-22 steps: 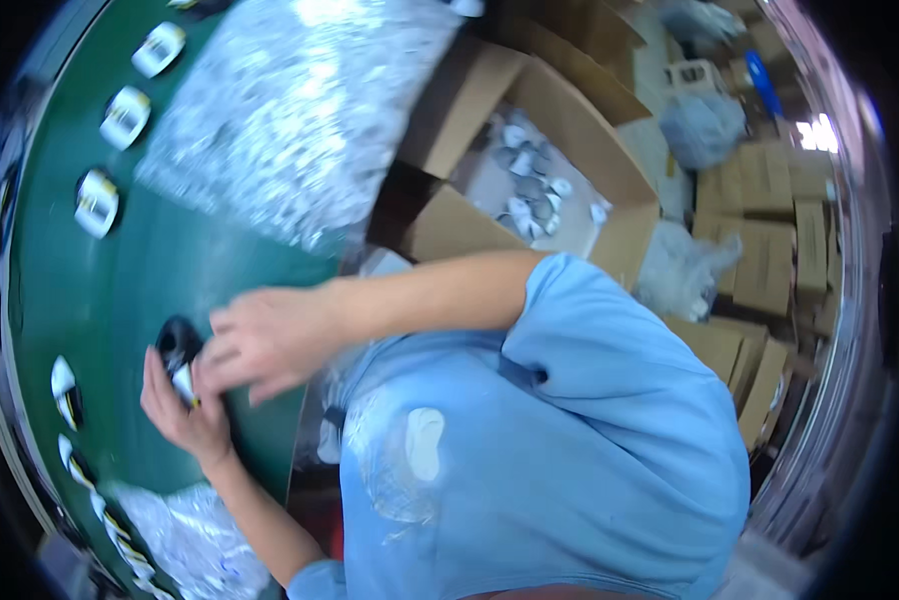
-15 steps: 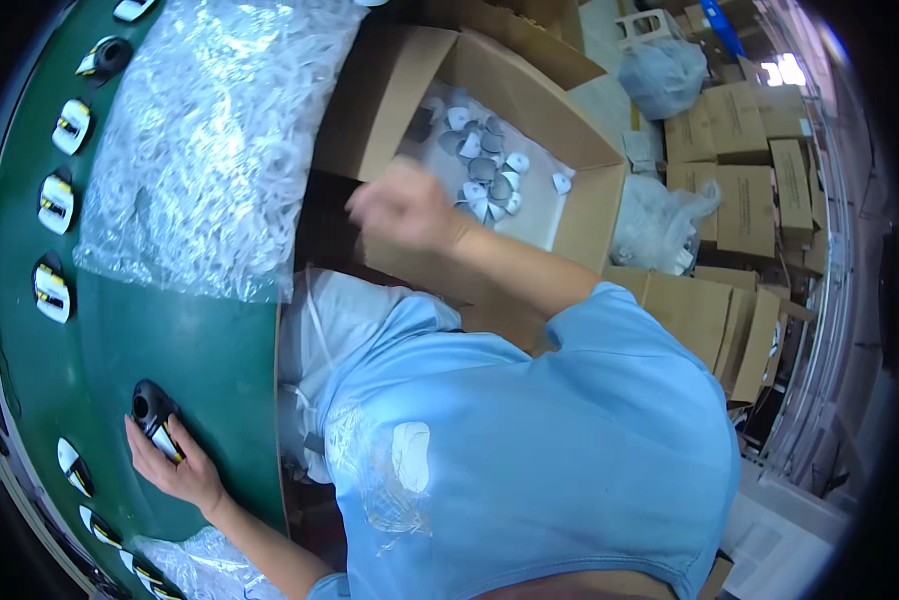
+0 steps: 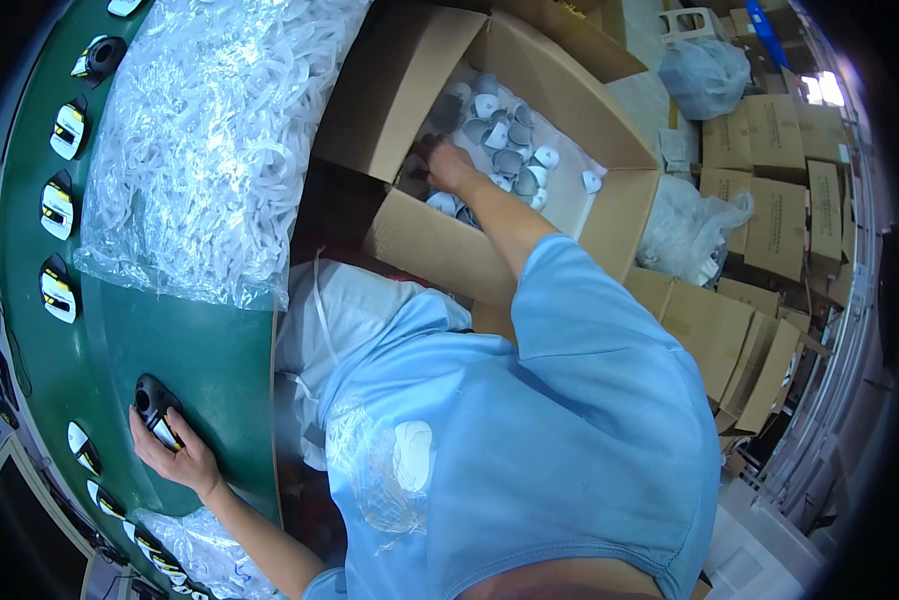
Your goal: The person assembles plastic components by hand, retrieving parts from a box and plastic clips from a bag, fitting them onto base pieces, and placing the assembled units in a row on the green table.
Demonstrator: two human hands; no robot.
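My left hand (image 3: 177, 455) is closed around a black rounded device (image 3: 154, 396) with a round opening at one end and a white and yellow part. It rests on the green table (image 3: 185, 345). My right hand (image 3: 448, 165) reaches down into an open cardboard box (image 3: 598, 118), at its left side. White and grey curved shell pieces (image 3: 511, 160) lie loose in the box beside that hand. Its fingertips are among dark shadows and pieces, so I cannot make out whether they grip one.
A large clear bag of translucent curved strips (image 3: 205, 150) covers part of the table. Similar black, white and yellow devices (image 3: 58, 207) stand along the far left edge. Another plastic bag (image 3: 210, 545) lies near my left forearm. Cardboard boxes (image 3: 775, 220) are stacked on the right.
My right hand has moved from over the box's left edge down into it, among the shell pieces. My left hand stays on the device. The whole view has shifted slightly.
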